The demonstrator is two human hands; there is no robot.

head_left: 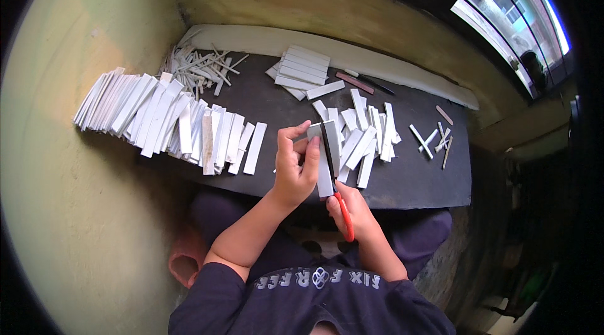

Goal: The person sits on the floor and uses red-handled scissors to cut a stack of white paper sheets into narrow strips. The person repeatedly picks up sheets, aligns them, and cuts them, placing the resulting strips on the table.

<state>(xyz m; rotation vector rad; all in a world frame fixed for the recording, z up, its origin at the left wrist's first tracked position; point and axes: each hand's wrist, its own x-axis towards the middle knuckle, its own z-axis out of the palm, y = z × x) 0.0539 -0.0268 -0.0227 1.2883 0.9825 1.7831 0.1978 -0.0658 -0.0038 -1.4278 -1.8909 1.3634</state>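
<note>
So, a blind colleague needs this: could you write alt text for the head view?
A person's left hand holds a white strip while the right hand holds red-handled scissors along its length. On the dark table, more white strips lie in heaps.

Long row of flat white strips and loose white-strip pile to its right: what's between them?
The head view shows the left hand there, holding a flat white strip, and red-handled, dark-bladed scissors.
</note>
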